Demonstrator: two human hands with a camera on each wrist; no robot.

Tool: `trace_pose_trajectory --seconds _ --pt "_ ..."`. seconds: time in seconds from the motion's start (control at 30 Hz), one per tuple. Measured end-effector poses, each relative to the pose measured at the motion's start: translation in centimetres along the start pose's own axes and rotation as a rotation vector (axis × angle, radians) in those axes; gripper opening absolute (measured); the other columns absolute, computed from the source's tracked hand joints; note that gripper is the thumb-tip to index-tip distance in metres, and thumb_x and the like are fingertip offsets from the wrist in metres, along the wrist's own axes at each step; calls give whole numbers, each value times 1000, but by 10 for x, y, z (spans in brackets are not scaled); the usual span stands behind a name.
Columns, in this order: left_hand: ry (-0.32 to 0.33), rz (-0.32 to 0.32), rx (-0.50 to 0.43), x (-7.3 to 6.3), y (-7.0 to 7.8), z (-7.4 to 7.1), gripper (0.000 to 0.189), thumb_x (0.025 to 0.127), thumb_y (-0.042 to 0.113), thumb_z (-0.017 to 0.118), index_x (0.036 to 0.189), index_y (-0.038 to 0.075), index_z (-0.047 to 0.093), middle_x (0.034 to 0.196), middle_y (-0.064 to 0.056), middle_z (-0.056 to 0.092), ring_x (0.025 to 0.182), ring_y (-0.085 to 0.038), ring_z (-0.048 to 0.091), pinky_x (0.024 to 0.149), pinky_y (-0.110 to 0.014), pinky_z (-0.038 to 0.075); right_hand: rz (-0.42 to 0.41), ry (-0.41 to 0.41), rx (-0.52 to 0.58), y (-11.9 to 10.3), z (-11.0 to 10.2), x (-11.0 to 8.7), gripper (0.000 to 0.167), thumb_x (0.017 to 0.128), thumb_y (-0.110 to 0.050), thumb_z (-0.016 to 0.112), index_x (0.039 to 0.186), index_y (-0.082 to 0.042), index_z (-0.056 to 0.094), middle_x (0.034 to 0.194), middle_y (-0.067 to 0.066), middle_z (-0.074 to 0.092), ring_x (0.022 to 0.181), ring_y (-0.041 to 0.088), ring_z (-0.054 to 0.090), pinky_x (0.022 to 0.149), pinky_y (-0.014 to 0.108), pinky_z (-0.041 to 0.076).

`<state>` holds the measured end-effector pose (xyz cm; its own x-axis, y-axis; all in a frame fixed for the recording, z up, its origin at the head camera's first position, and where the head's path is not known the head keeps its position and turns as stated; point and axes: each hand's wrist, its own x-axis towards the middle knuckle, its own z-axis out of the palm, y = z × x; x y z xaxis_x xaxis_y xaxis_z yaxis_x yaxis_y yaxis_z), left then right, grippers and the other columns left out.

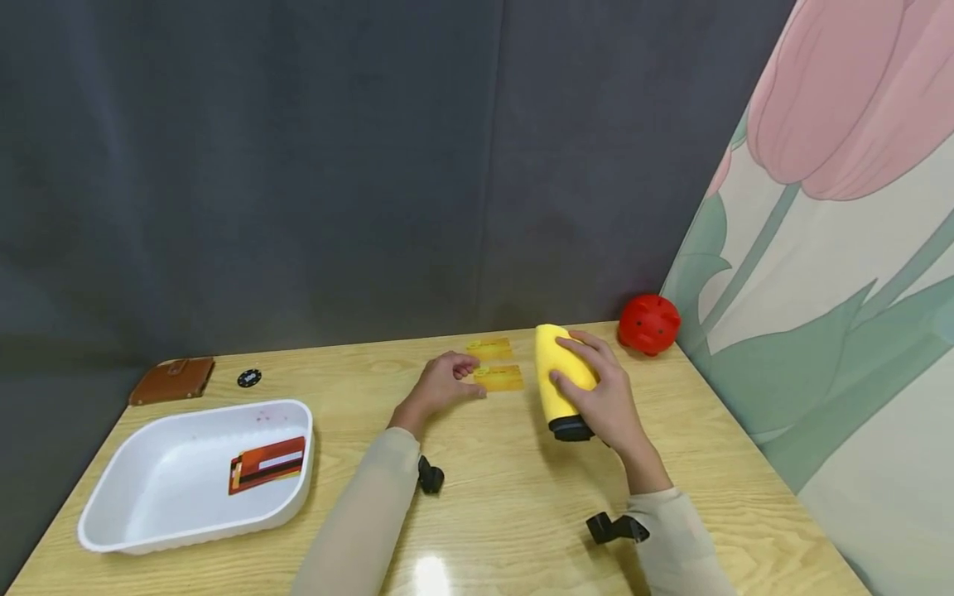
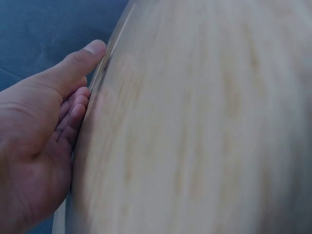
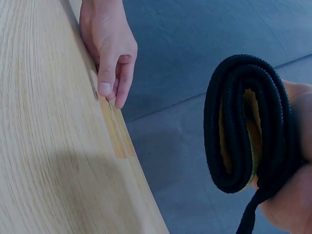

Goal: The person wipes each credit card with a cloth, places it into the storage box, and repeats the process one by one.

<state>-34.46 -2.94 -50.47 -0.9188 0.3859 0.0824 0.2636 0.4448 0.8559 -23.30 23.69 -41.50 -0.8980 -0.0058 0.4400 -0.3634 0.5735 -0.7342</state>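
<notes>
My right hand [image 1: 605,399] grips a rolled-up yellow cloth item [image 1: 555,374] with a black edge, raised over the table. Seen end-on in the right wrist view, its black hem [image 3: 214,122] lies in folded layers, and a black strip hangs below. Two yellow cards lie flat, one behind the other: a far card [image 1: 489,348] and a near card [image 1: 501,378]. At the left end of the near card is my left hand [image 1: 440,385], thumb apart from loosely bent fingers. The left wrist view shows that hand [image 2: 44,126] low against the tabletop.
On the left stands a white tray [image 1: 179,418] with an orange-red card [image 1: 268,465] inside. Behind it lie a brown wallet [image 1: 173,381] and a black round chip [image 1: 249,378]. A red piggy bank [image 1: 649,324] sits at the back right corner, near the wall.
</notes>
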Motion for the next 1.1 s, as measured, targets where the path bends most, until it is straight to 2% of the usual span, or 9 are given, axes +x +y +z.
trace_pose_trajectory --seconds 0.17,0.43,0.77,0.93,1.1 --pt "15 -4 31 1 1 1 51 83 22 89 129 9 71 114 -5 66 99 -20 58 94 -36 52 -3 0 1 0 1 0 48 90 -14 80 136 -16 68 151 9 53 124 27 54 91 27 42" --pt "5 -16 103 1 9 3 48 84 21 87 128 7 72 109 -7 63 95 -18 54 89 -36 51 -5 -3 -3 2 3 0 48 90 -14 80 136 -15 67 151 10 53 128 30 53 93 28 42" --pt "-25 -69 186 3 15 4 41 86 23 86 121 9 72 105 -5 57 96 -19 49 90 -36 47 -5 -9 -9 2 4 0 49 90 -14 80 137 -14 67 151 11 53 127 31 54 93 27 42" --pt "-31 -94 178 1 18 4 41 86 22 86 121 8 69 108 -5 55 99 -20 49 93 -36 48 -1 -9 -14 3 4 0 48 90 -14 80 137 -15 67 151 11 52 127 32 54 94 30 43" --pt "-14 -88 154 -3 18 4 43 84 22 87 120 9 66 110 -6 57 102 -21 51 94 -38 49 2 -15 -11 3 4 1 48 90 -14 79 137 -14 67 151 11 52 128 33 53 96 36 44"
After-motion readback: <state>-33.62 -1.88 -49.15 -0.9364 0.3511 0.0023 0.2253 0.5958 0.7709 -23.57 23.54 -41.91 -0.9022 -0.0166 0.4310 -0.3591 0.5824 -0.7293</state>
